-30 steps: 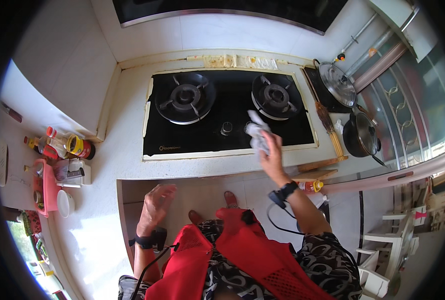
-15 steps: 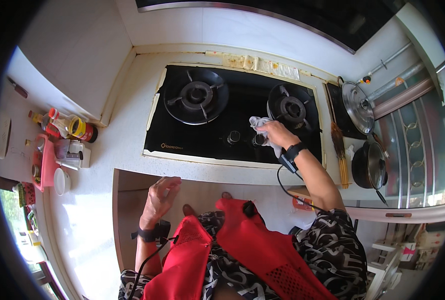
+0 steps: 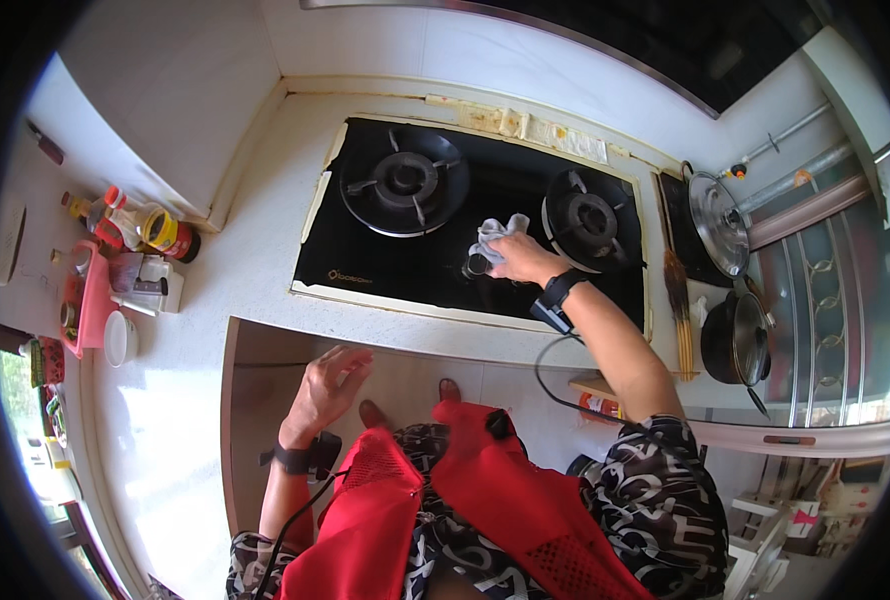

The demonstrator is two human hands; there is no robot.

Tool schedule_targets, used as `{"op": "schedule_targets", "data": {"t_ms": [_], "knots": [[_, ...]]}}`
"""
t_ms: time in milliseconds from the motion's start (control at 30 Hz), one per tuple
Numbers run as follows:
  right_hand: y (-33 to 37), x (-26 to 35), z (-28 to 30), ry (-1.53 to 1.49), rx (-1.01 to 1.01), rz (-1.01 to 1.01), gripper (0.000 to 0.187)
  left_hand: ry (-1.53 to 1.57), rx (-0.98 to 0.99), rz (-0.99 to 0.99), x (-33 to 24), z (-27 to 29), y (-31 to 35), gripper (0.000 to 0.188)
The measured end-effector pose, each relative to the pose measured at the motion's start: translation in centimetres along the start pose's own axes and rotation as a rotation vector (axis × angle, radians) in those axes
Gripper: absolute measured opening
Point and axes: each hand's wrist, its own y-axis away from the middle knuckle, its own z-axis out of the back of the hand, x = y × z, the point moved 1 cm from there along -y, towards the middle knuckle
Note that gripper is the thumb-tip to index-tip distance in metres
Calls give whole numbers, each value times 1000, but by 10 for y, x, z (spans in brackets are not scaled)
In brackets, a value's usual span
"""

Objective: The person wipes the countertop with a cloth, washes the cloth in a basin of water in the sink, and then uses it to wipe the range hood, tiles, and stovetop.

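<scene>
A crumpled grey-white cloth (image 3: 500,232) is bunched under the fingers of my right hand (image 3: 527,260), which presses it on the black glass gas hob (image 3: 415,283). The cloth lies between the two burners, right beside a control knob (image 3: 478,264); the other knob is hidden by my hand. To its right is the right burner (image 3: 591,220), and farther left the left burner (image 3: 406,174). My left hand (image 3: 331,392) hangs in the air before the counter's front edge, holding nothing, its fingers loosely bent and apart from the thumb.
Right of the hob lie a brush with a bamboo handle (image 3: 678,305), a dark pan with a lid (image 3: 735,338) and a glass-lidded pot (image 3: 717,222). Bottles (image 3: 170,235), a pink basket (image 3: 87,300) and a white bowl (image 3: 121,339) stand on the left counter (image 3: 170,425).
My right hand has slid the cloth to the left across the hob, from the right knob to the left knob. The left hand has stayed nearly in place. The view has shifted slightly.
</scene>
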Motion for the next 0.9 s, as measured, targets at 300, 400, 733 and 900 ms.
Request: {"op": "schedule_targets", "data": {"t_ms": [300,400,733,900], "knots": [[-40,-24,0,342,-196,11,18,-36,-214,124,10,24,63,14],[-57,-53,-8,217,-314,-183,22,-57,-230,124,10,28,61,15],[-38,-24,6,194,-188,-88,50,-61,-227,171,7,25,64,16],[-86,-66,-31,283,-382,-194,48,-70,-199,124,6,22,53,16]]}}
